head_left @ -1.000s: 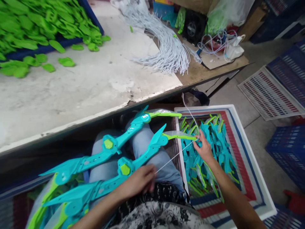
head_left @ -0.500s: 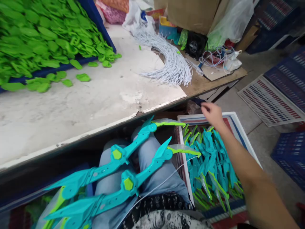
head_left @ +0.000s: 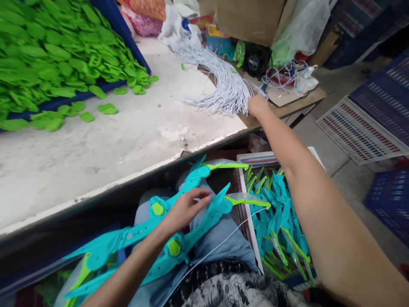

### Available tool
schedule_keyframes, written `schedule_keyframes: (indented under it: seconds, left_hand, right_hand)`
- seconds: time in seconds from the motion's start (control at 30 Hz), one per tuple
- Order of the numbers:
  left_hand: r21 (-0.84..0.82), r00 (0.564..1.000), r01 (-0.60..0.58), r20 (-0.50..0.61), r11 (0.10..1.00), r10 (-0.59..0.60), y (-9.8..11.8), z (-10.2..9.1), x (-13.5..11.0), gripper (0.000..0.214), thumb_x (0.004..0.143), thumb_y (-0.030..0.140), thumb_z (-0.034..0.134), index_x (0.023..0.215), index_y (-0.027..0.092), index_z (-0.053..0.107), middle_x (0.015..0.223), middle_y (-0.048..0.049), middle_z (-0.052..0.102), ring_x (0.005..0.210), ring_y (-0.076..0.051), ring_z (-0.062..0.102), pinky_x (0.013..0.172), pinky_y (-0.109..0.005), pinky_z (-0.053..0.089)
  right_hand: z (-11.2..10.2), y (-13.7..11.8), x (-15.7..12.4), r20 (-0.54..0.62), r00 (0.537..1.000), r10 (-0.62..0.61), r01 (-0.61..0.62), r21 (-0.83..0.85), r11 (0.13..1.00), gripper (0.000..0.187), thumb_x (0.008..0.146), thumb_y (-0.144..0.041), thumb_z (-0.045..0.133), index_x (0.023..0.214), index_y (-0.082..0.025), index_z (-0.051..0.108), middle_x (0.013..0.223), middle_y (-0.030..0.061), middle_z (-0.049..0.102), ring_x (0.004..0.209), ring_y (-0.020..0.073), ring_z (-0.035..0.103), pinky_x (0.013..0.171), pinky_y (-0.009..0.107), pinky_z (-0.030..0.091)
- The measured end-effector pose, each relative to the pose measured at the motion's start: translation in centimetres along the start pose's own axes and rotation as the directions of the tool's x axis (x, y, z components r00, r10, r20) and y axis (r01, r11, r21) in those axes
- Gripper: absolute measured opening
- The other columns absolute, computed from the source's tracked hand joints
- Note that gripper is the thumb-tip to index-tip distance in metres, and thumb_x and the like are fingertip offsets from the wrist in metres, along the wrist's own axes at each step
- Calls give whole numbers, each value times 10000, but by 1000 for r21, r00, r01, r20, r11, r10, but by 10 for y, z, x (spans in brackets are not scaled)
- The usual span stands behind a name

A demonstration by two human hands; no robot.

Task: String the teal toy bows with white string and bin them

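Note:
Two turquoise toy bows lie across my lap under the table edge, the upper bow (head_left: 191,177) and the lower bow (head_left: 209,215), each with a green hexagon at its middle. A thin white string (head_left: 220,245) trails from the lower bow's green tip over my lap. My left hand (head_left: 185,209) rests between the two bows, fingers curled and touching them. My right hand (head_left: 256,105) reaches up to the table edge and is closed at the end of the bundle of white strings (head_left: 225,83); whether it holds a string is hidden.
A blue tray (head_left: 131,51) heaped with green plastic pieces sits at the table's back left, with loose pieces (head_left: 107,108) spilled beside it. A white-rimmed crate (head_left: 252,158) of finished bows stands at my right. A small black fan (head_left: 254,62), wires and bags crowd the table's far corner.
My right hand rose from the crate to the string bundle on the table. My left hand, out of view half a second ago, came back between the two bows.

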State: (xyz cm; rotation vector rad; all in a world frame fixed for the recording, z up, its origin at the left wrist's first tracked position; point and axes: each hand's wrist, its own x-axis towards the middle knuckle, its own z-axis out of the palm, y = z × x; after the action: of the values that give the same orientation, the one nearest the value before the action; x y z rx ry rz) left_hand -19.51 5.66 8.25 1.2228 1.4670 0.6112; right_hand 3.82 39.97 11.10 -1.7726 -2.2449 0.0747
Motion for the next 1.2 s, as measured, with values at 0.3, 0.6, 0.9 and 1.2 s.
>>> schedule_keyframes:
  seconds: [0.3,0.6,0.9,1.2]
  left_hand:
    - [-564,925,381,235,733,-299,-18,65,98,110,770,137,684,875,112,703,769,-73,717,688,-142,657,686,-258,511]
    - [-636,888,443,406,632,-215,-13,102,142,38,826,76,653,812,83,688,730,-92,709,626,-140,671,667,-267,544]
    - [-640,872,465,450,612,-192,-15,104,148,50,821,81,674,772,80,680,689,-71,704,599,-126,665,648,-248,544]
    - [-645,873,473,433,600,-224,-8,104,145,180,872,33,572,720,73,660,648,-61,691,544,-115,654,613,-238,541]
  right_hand:
    - [-15,27,-197,462,886,32,-355,634,687,156,621,-259,715,706,-145,652,634,14,661,608,143,616,619,271,506]
    - [51,2,-278,115,948,296,-285,718,635,195,732,-365,600,746,-187,680,720,32,683,620,154,587,627,284,483]
    - [57,5,-267,-136,990,-23,82,446,891,139,837,-207,528,776,-196,653,793,43,697,783,185,626,753,312,503]
    - [54,8,-265,-174,959,-223,264,271,925,158,906,-179,488,825,-194,623,832,59,679,818,193,599,774,336,487]
